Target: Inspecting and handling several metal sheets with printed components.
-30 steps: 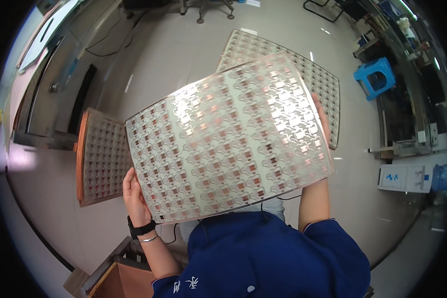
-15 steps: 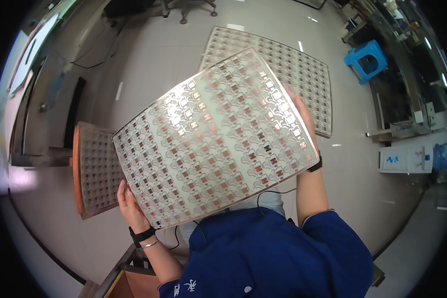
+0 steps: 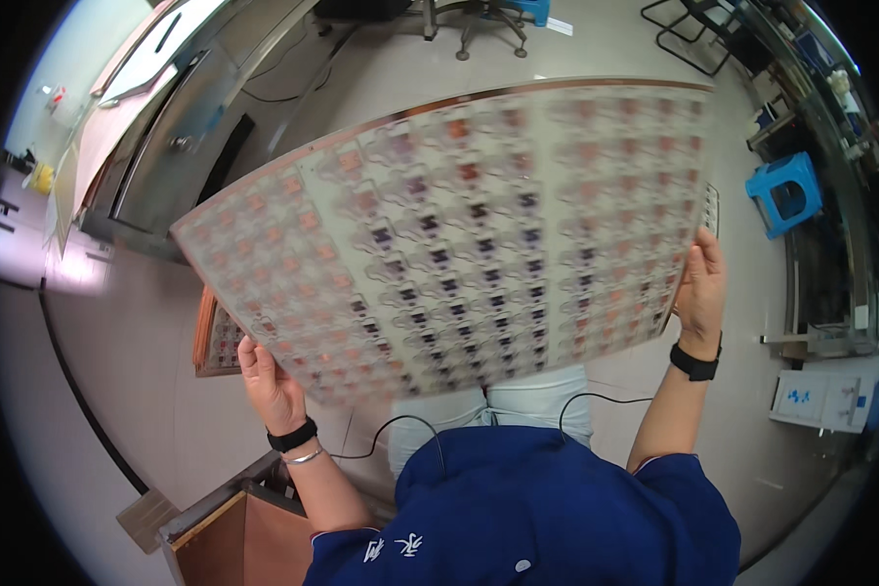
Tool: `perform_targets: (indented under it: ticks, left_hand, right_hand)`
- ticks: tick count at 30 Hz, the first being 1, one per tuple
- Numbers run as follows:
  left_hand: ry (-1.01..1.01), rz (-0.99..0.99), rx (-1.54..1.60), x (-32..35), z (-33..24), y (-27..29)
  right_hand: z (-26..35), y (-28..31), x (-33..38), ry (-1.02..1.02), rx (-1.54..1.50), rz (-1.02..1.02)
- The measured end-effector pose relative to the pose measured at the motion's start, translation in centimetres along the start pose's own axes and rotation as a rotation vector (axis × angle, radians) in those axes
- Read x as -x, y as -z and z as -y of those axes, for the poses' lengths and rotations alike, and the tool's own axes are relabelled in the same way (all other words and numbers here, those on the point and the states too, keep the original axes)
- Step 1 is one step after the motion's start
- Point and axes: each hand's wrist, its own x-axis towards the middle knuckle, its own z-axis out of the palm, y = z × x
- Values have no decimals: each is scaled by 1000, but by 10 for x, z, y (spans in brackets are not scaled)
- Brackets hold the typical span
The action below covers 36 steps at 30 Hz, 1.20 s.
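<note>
A large pale green circuit board panel (image 3: 459,244), covered with rows of small copper-coloured and dark pads, is held up in front of me, its far edge raised. My left hand (image 3: 272,389) grips its lower left edge, the thumb and fingers closed round the rim. At the right edge my right hand (image 3: 701,293) holds it, with part of the fingers hidden behind the panel. A stack of similar panels (image 3: 213,337) with orange-brown edges shows partly behind the held one, at the left. Past the right edge, a sliver of another panel (image 3: 712,207) is visible.
A blue plastic stool (image 3: 786,200) and a white cabinet (image 3: 820,396) are at the right. Beyond the panel is a wheeled chair base (image 3: 479,29). A metal cabinet (image 3: 166,146) stands at the left, and an open wooden box (image 3: 234,542) is beside my left elbow.
The panel has swung more level and its far edge has come up, blurring in places. My right hand has moved outward to the right. The view has shifted, and the panel now covers most of the one behind.
</note>
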Motion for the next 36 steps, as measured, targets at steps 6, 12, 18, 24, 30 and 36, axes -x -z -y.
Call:
perform_targets:
  ticks: [6, 12, 18, 24, 30, 36]
  left_hand:
    - [-127, 256, -85, -12, -6, -31]
    - [84, 38, -125, -2, 1, -26]
    - [186, 83, 55, 0, 2, -24]
    - [258, 62, 112, 6, 3, -18]
    - [291, 42, 49, 10, 8, -9]
    - [282, 86, 121, 11, 15, 18]
  right_hand:
    - [15, 3, -32, -403, -273, 232]
    - [19, -66, 4, -439, -686, -137]
    - [22, -76, -3, -437, -872, 1]
    - [32, -77, -1, -463, -1014, -49]
    - [20, -60, 2, -338, -858, -166]
    - [18, -65, 7, -143, -489, -241]
